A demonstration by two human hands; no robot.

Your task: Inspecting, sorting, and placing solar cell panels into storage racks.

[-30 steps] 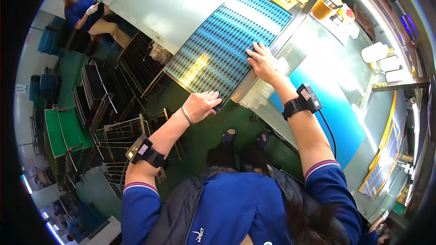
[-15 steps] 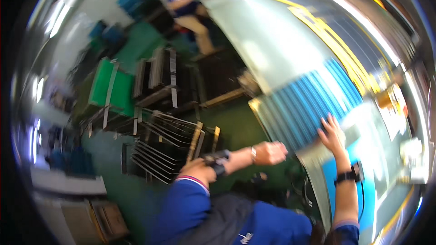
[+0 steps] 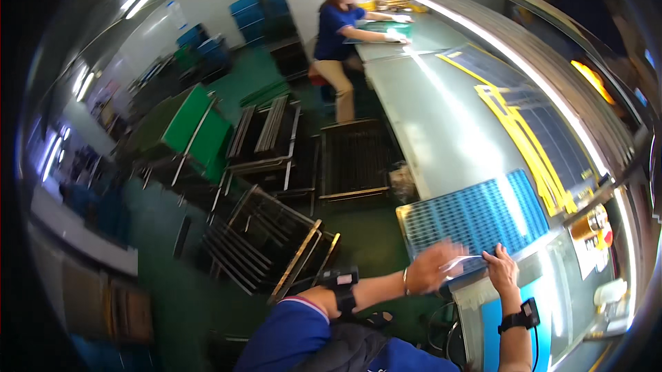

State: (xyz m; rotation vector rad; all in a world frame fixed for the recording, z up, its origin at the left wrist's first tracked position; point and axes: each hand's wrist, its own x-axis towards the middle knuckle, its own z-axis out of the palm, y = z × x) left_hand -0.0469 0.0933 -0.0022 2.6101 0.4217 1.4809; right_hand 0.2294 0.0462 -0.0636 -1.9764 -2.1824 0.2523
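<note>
A thin white strip [image 3: 470,257] spans the gap between my hands, over the near edge of a blue perforated panel [image 3: 476,213] lying on the bench. The fingers of my right hand [image 3: 503,270] are pinched on its right end. My left hand [image 3: 434,266] is at the strip's other end, smeared by motion, so its grip on the strip does not show clearly. A blue sheet [image 3: 491,330] lies on the bench beside my right forearm.
Yellow strips [image 3: 514,131] and dark panels lie along the bench's [image 3: 420,110] far side. Metal rack carts [image 3: 269,234] stand on the floor to my left, near a green-sided cart [image 3: 196,131]. A co-worker [image 3: 338,34] works at the bench's far end.
My view has shifted, showing more of the bench's far end. My right hand, spread over the blue panel before, now pinches a white strip. My left hand has come nearer to it.
</note>
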